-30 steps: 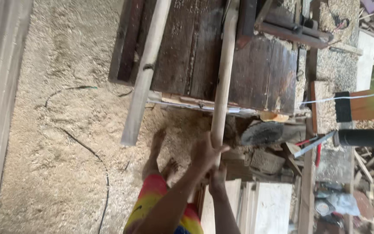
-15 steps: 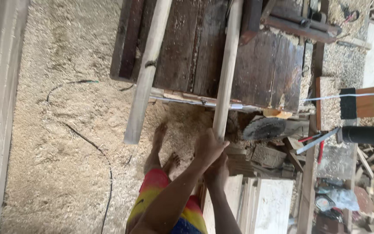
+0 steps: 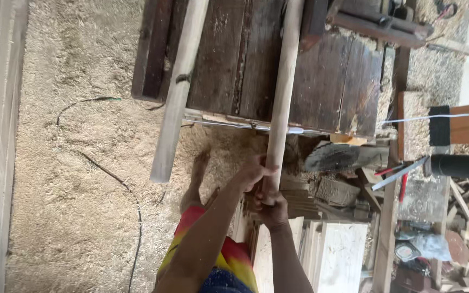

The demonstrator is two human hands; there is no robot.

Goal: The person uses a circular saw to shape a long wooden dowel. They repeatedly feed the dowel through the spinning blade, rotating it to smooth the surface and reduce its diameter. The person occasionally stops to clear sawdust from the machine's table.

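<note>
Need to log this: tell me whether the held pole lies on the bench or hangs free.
On the bench: the pale pole lies across the dark bench.

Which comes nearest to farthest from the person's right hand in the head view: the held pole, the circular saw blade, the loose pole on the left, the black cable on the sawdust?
From the right hand:
1. Held pole, gripped in it.
2. Circular saw blade, just right, at the table edge.
3. Loose pole, to the left, overhanging the table.
4. Black cable, farther left on the sawdust.
</note>
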